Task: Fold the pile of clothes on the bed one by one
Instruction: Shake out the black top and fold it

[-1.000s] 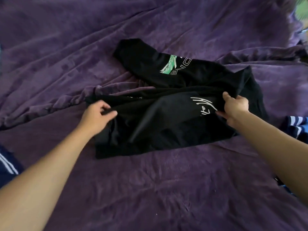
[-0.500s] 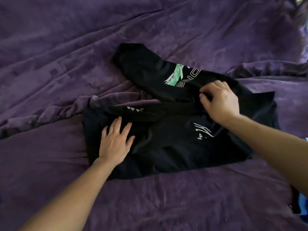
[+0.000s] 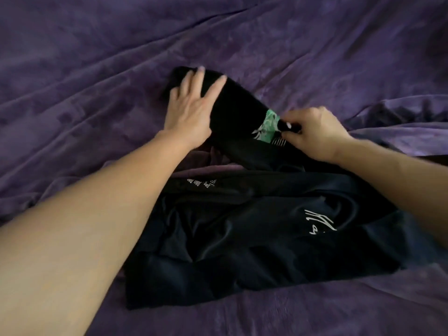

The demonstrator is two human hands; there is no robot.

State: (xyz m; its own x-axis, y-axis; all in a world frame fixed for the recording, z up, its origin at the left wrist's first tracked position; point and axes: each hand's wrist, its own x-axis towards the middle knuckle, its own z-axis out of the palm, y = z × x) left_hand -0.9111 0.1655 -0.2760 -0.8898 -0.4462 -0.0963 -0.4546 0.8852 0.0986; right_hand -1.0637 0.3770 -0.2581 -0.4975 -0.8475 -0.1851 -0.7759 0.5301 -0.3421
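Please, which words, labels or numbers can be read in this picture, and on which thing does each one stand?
"Ha": white handwriting on the black garment; the reading is uncertain.
Small white print on a fold of the same garment: too blurred to read.
Green graphic on its sleeve: the white marks beside it are unreadable, partly under the right hand.

black garment [image 3: 254,238] | half-folded, creased | sleeve [image 3: 232,110] angled up-left, possibly green-printed | on bed

Open purple blanket [image 3: 97,69] around black garment [image 3: 242,238]
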